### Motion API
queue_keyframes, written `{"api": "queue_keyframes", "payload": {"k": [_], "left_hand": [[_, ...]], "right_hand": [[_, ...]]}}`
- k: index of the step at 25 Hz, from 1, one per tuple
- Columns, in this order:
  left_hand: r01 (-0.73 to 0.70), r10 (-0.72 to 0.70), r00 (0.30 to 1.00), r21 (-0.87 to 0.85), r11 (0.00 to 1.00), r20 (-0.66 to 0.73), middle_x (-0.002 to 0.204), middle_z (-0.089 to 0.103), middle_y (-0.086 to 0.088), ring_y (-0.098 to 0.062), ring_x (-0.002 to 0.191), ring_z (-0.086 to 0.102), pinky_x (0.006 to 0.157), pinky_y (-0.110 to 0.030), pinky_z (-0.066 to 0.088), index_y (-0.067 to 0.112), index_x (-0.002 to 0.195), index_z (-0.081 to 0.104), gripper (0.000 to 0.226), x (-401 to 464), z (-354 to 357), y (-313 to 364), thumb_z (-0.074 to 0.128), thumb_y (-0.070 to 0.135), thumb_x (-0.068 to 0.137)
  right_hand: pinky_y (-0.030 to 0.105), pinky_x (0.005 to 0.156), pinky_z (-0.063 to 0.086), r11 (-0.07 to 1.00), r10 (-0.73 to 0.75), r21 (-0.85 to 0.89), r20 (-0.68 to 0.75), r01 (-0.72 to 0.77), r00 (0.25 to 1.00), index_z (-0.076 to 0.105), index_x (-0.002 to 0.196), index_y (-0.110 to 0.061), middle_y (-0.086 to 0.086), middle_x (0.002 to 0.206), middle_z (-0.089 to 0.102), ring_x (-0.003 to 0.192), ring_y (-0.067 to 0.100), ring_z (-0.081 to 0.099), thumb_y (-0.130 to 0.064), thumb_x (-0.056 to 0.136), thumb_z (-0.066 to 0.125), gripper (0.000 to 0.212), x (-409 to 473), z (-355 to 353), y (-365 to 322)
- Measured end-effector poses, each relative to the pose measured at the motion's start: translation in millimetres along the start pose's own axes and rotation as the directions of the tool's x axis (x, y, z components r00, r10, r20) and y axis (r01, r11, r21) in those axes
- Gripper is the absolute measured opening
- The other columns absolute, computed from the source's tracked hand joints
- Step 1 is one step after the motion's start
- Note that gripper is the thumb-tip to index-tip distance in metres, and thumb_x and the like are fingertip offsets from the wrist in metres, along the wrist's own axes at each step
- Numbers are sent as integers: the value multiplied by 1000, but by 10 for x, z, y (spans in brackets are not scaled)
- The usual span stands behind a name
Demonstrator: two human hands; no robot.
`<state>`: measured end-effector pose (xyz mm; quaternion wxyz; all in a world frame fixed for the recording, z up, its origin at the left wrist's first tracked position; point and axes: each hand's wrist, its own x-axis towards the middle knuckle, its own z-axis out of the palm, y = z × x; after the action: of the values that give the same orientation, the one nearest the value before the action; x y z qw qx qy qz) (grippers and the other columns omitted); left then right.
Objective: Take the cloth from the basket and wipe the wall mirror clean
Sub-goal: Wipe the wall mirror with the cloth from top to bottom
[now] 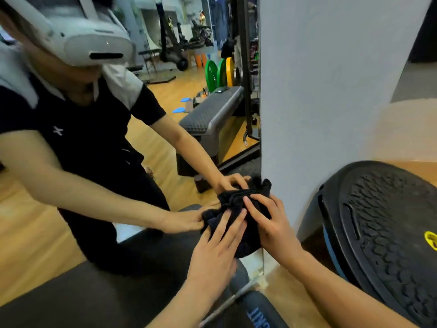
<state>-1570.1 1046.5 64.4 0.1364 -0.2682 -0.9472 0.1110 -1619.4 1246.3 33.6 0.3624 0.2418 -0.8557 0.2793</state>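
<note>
My left hand (218, 245) lies with its fingers nearly straight and spread, flat on the black cloth (238, 209), pressing it against the wall mirror (165, 138); my right hand (272, 223) has its fingers bent over the cloth's right side, fingertips on the fabric, though I cannot tell if the thumb pinches it; the cloth is bunched and creased, dark throughout, sitting at the mirror's lower right corner with one fold lapping past the mirror's right edge onto the white wall (331, 91); to the right of the mirror, near it, a black dome-shaped balance trainer (383, 221) with a ribbed top leans close by my right forearm, leaving little room on that side; the glass left of and above the cloth is open; below the mirror's bottom edge lies a metal bar (227, 304).
</note>
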Motion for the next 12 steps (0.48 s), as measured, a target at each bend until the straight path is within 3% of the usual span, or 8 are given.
{"api": "queue_keyframes", "payload": {"k": [3,5,8,12], "left_hand": [[37,-34,993,33,999,-112,175,-3,-5,-30,160,12,117,-51,42,14,164,25,98,181,-992,-308,72,43,83],[67,-51,981,77,995,-188,175,-4,-5,-30,160,10,119,-51,40,16,164,27,92,287,-1689,-560,66,44,86],[72,-28,961,148,986,-275,175,-1,-5,-31,160,11,118,-52,40,18,162,31,79,388,-2593,-940,47,43,89],[149,-82,929,161,976,-360,175,-6,-4,-32,160,6,121,-54,37,17,164,25,78,475,-3794,-1490,31,47,92]], "right_hand": [[49,116,43,999,-42,7,-104,43,994,57,148,-13,12,152,50,139,41,43,-24,111,40,42,825,-542,-340],[51,112,46,996,-82,10,-149,84,985,59,146,-13,11,151,53,133,41,48,-11,105,47,43,1441,-966,-623],[59,106,51,991,-125,33,-176,133,976,60,146,-15,11,150,54,129,43,51,11,90,63,62,2284,-1542,-1034],[56,117,39,970,-211,62,-263,235,942,60,146,-20,6,154,53,141,41,42,15,90,59,66,3437,-2179,-1672]]}}
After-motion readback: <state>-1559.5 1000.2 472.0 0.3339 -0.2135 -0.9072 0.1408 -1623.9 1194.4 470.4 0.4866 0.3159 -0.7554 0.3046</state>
